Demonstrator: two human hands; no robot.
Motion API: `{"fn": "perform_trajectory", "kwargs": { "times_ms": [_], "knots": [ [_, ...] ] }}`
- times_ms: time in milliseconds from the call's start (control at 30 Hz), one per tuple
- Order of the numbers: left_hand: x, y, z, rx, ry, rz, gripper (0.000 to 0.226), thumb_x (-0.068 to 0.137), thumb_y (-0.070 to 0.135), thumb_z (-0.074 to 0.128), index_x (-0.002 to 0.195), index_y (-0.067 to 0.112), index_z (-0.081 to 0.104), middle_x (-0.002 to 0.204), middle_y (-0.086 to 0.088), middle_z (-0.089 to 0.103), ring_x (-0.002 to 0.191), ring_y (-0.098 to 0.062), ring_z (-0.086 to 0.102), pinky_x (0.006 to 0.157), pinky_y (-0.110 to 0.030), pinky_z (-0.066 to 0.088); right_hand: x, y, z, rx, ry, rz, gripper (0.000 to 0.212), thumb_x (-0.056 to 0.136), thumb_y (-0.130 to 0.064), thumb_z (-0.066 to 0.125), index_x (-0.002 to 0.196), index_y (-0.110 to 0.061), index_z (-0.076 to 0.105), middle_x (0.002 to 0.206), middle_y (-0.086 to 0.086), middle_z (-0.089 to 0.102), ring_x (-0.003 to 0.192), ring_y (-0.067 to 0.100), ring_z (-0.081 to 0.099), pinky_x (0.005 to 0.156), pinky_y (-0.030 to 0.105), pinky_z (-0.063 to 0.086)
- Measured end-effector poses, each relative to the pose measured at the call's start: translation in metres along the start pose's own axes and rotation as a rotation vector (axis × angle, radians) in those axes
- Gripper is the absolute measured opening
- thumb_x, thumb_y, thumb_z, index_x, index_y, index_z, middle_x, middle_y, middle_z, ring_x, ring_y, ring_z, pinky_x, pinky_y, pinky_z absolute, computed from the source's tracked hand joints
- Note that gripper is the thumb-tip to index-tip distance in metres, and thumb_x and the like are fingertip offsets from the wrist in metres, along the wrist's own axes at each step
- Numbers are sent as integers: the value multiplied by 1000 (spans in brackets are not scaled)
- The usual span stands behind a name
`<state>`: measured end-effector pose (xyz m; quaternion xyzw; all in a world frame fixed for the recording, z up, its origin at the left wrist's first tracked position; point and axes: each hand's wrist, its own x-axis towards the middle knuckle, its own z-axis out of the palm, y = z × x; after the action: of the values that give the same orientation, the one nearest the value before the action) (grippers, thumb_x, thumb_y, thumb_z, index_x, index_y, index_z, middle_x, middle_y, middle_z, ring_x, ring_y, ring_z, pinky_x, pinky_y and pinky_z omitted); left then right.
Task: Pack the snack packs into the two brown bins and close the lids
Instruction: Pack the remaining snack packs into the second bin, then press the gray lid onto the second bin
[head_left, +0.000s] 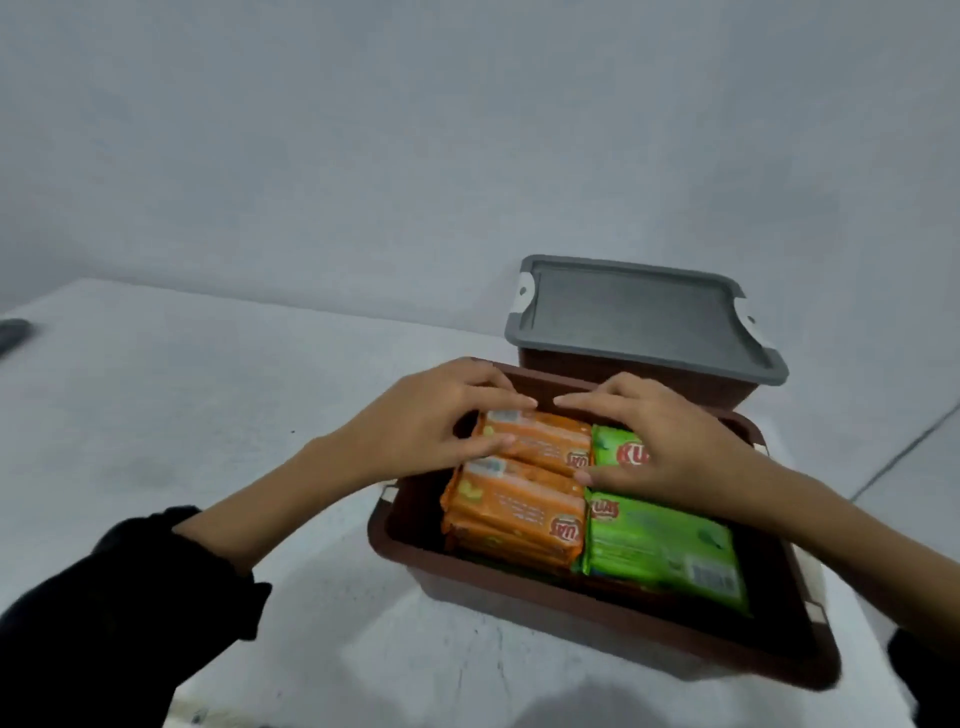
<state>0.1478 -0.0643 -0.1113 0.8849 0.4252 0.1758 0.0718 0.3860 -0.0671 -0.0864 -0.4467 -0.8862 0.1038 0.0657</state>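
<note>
An open brown bin (519, 597) sits on the white table in front of me. Inside it lie orange snack packs (514, 512) on the left and green snack packs (660, 545) on the right. My left hand (431, 421) grips the far orange pack (545, 439), fingers over its far edge and thumb on its near side. My right hand (654, 441) rests over the far green pack (615, 452), fingers stretched toward the bin's far wall. Behind stands a second brown bin (623, 376) with a grey lid (639, 317) shut on it.
The white table (208, 415) runs to a pale wall behind the bins. A dark object (13, 332) lies at the table's far left edge. A thin dark cable (904, 452) crosses the surface at the right.
</note>
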Motion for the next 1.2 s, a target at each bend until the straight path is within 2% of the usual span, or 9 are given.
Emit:
{"fn": "perform_trajectory", "kwargs": {
  "times_ms": [133, 233, 433, 567, 633, 700, 833, 1067, 1200],
  "knots": [
    [-33, -33, -39, 41, 221, -218, 41, 89, 44, 51, 127, 31, 56, 118, 6, 59, 108, -7, 52, 89, -23, 43, 57, -32, -7, 106, 132, -135, 59, 82, -43, 62, 137, -38, 39, 123, -8, 47, 118, 12, 45, 91, 24, 35],
    [-70, -61, -68, 61, 321, -417, 37, 90, 33, 58, 126, 29, 56, 119, 5, 58, 109, -8, 53, 90, -19, 38, 107, -70, -3, 166, 177, -197, 56, 83, -39, 64, 135, -34, 43, 124, -2, 51, 114, 13, 50, 89, 25, 37],
    [-176, -123, -111, 65, 436, -767, 35, 90, 30, 58, 124, 26, 59, 120, -1, 58, 110, -14, 54, 93, -24, 40, 199, -173, 31, 198, 123, -349, 53, 85, -35, 63, 135, -29, 45, 124, 0, 53, 114, 17, 51, 91, 28, 39],
    [-253, -157, -137, 66, 504, -930, 34, 88, 25, 61, 122, 22, 61, 121, -3, 61, 111, -16, 56, 93, -22, 41, 252, -254, 62, 194, 78, -429, 54, 85, -34, 63, 135, -28, 44, 127, 3, 53, 117, 19, 50, 93, 30, 39],
    [-289, -174, -153, 78, 511, -980, 34, 88, 21, 61, 122, 17, 61, 125, -4, 61, 115, -17, 55, 97, -17, 38, 277, -297, 79, 204, 50, -469, 55, 85, -34, 63, 136, -28, 44, 127, 4, 52, 118, 20, 49, 94, 30, 39],
    [-327, -195, -171, 91, 521, -1026, 36, 88, 15, 61, 124, 13, 60, 129, -4, 59, 119, -17, 53, 90, -10, 33, 302, -344, 99, 203, 15, -507, 56, 85, -35, 63, 136, -28, 43, 129, 5, 51, 120, 21, 48, 95, 31, 40],
    [-376, -229, -192, 116, 529, -1100, 36, 89, 18, 59, 125, 11, 59, 123, -11, 61, 116, -23, 55, 88, -17, 36, 337, -413, 125, 228, -5, -548, 56, 85, -33, 63, 137, -24, 44, 133, 9, 49, 121, 24, 48, 96, 32, 41],
    [-440, -299, -201, 58, 543, -1178, 35, 90, 21, 58, 124, 17, 60, 117, -11, 60, 111, -22, 55, 96, -30, 42, 393, -497, 167, 305, -84, -598, 56, 84, -24, 66, 136, -21, 46, 134, 8, 49, 124, 20, 45, 92, 23, 38],
    [-460, -351, -203, 29, 523, -1184, 35, 89, 20, 59, 125, 18, 59, 115, -10, 60, 110, -21, 54, 89, -22, 37, 435, -521, 193, 297, -135, -574, 56, 83, -26, 66, 136, -23, 46, 135, 7, 49, 127, 19, 43, 100, 27, 38]
  ]
}}
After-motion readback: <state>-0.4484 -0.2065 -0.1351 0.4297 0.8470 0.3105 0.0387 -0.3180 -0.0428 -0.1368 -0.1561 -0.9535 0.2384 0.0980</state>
